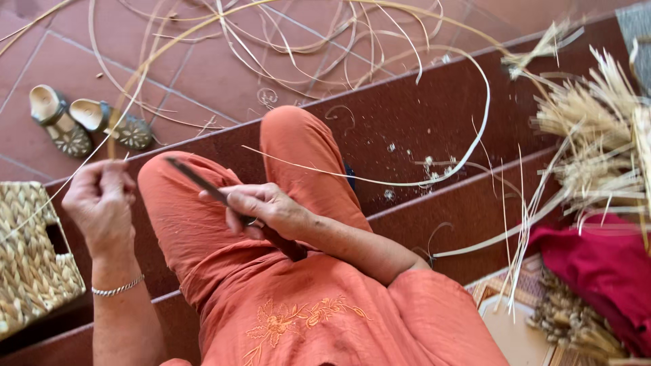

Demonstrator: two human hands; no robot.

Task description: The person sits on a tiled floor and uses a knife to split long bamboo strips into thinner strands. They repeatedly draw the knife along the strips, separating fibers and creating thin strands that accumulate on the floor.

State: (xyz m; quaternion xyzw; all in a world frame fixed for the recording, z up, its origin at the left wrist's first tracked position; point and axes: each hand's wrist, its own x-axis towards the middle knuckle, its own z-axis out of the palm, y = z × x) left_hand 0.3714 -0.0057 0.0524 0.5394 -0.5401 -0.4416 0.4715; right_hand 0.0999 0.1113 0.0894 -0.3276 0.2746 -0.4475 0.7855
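**Cane strip worked with a blade on red-tiled steps**

A long, dark, narrow-bladed knife with a dark handle was held in the right hand, the grip clenched around the handle with the blade pointed up and away over the lap. A thin pale strip of cane was pinched in the left hand, its grip closed on the strip between thumb and fingertips; from there the strip was carried up and away across the floor towards the top of the frame. A thin silver chain bracelet was worn on the left wrist. The two hands were held apart, above knees clad in orange-red cloth trousers, and an orange top embroidered with a flower motif was seen below them.

The person was seated on dark red steps, where small pale shavings were scattered. More long pale cane strips were looped over the red tiled floor beyond. A pair of small patterned sandals with pale insoles was left on the tiles at the left. A woven pale-straw basket was set at the left edge, near the left hand. At the right, bundles of dry straw-coloured stalks were piled above a dark red cloth.
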